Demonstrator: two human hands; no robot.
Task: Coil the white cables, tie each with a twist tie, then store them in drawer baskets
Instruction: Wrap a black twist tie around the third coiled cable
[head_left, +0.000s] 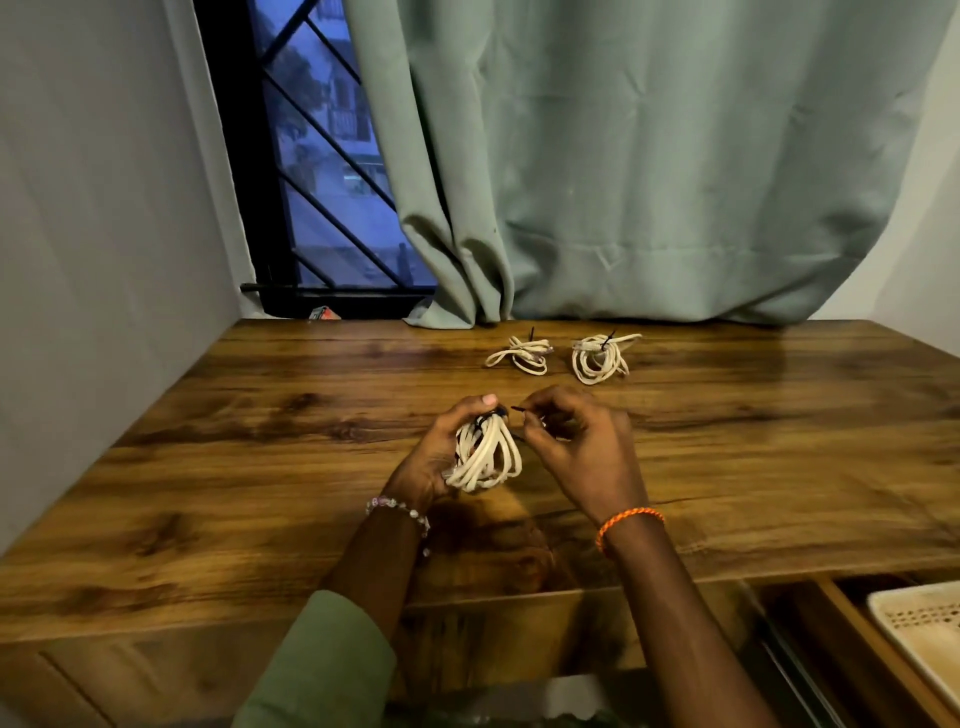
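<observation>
Gripping a coiled white cable (485, 457) above the tabletop (260, 467), the left hand (441, 457) curls around its top, while the right hand (576, 441) pinches the end of a black twist tie (519, 410) wrapped there. Two tied coils (522, 354) (602, 357) lie farther back. A basket (919, 629) sits in the open drawer at lower right.

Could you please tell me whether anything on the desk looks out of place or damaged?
Nothing stands out. Two tied coils lie neatly on the wooden desk, and the left hand holds a third coil.
</observation>
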